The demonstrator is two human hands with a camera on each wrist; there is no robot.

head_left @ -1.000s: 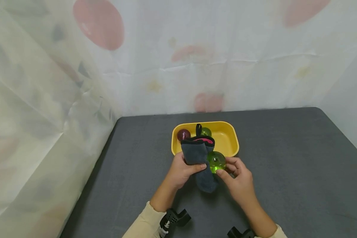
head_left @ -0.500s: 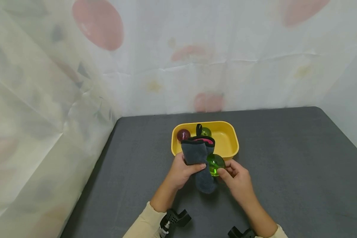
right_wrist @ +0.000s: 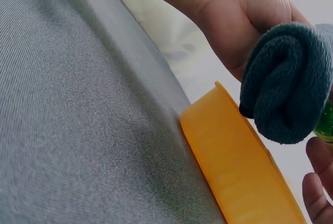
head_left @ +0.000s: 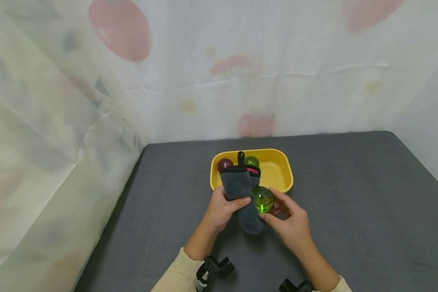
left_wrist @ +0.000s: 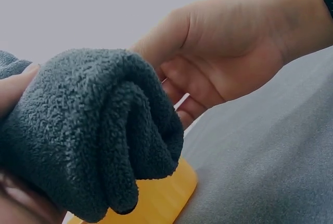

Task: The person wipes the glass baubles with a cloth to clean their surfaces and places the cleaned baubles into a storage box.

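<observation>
Nearest us, two cream sleeves (head_left: 175, 271) with black wrist mounts (head_left: 214, 267).

Left hand (head_left: 219, 209): fingers and thumb curled round a folded grey cloth (head_left: 241, 192), which we hold upright just short of the tray; its lower end hangs down to the table.

Right hand (head_left: 290, 223): fingertips and thumb pinch a clear green ball (head_left: 263, 199) pressed against the cloth's right side. From the right wrist view the cloth hides nearly all of the ball.

Grey table (head_left: 350, 202) beneath both hands.

Yellow tray (head_left: 281, 172) just beyond the hands, its near rim partly covered by cloth and ball. Inside, at the far left, a dark red ball (head_left: 224, 164) and a second green ball (head_left: 252, 161), partly behind the cloth's black loop (head_left: 241, 157).

Farthest, a white curtain with faint pink spots (head_left: 120, 28).
</observation>
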